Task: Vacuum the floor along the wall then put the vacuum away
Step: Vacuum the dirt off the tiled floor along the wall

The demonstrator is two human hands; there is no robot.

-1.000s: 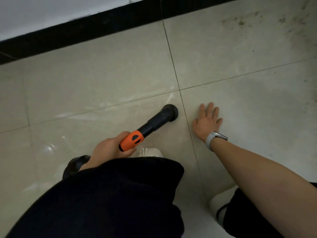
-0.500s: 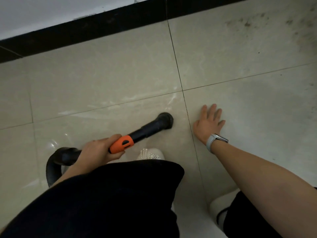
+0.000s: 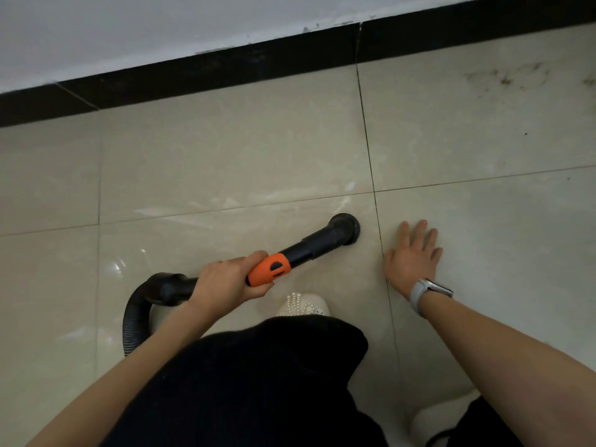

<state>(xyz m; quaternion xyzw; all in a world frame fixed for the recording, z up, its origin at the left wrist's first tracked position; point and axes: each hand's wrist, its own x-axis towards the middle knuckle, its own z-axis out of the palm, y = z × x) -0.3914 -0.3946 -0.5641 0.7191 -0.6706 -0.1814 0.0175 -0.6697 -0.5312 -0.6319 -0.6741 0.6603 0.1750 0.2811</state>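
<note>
The black vacuum wand with its orange plastic grip (image 3: 270,269) is lying at a low slant over the glossy beige tiled floor (image 3: 225,156), its round black nozzle (image 3: 345,228) pressing down just left of a dark grout line and well short of the black skirting board (image 3: 225,66) under the white wall (image 3: 129,27). The left hand (image 3: 229,282) is gripping the wand, fingers wrapping the rear of the orange grip, with the ribbed black hose (image 3: 135,321) curling away behind the wrist. The right hand (image 3: 411,256), wearing a grey wristwatch (image 3: 427,289), is resting flat on the tile just right of the nozzle, fingers spread. Vacuuming seems to be mid-course: grimy specks (image 3: 506,77) are waiting far right, and stowing the vacuum is not yet begun.
</note>
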